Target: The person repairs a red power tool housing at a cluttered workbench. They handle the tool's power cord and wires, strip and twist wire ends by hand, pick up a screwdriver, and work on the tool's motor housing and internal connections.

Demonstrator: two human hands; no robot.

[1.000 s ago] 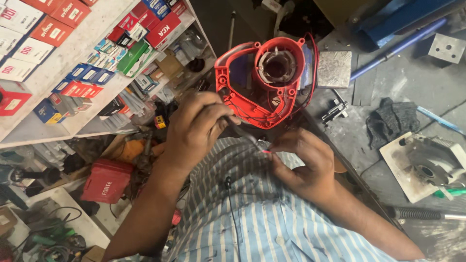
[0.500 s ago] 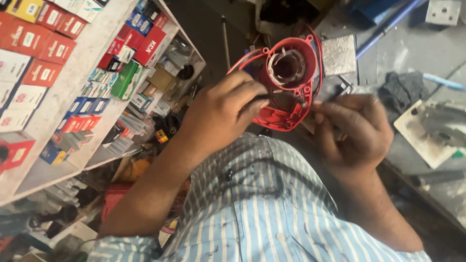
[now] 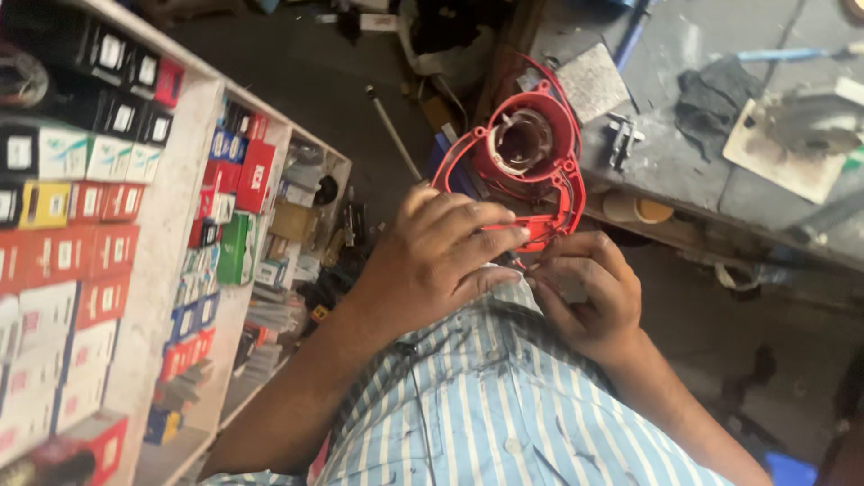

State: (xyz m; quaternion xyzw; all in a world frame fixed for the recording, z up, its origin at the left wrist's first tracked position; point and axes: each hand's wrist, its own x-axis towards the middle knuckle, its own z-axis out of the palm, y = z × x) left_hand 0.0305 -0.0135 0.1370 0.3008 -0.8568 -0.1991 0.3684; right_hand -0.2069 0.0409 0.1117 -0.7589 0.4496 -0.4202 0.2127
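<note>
A red plastic motor housing (image 3: 531, 166) with a round open core and a red wire looped around it is held up in front of my striped shirt. My left hand (image 3: 441, 256) grips its lower edge, fingers laid across the red rim. My right hand (image 3: 585, 292) sits just under the housing with fingertips pinched on thin wires at its bottom. The wire ends are hidden between my fingers.
A white shelf unit (image 3: 171, 261) packed with small red, blue, green and black boxes fills the left. A grey workbench (image 3: 720, 144) at the upper right carries a metal plate (image 3: 589, 81), a dark rag (image 3: 715, 103), a metal bracket (image 3: 623, 139) and a grey tool part (image 3: 810, 121).
The view has swung so the shelves fill more of the left. Both hands stay on the housing; my right hand has come in closer under it to the wires.
</note>
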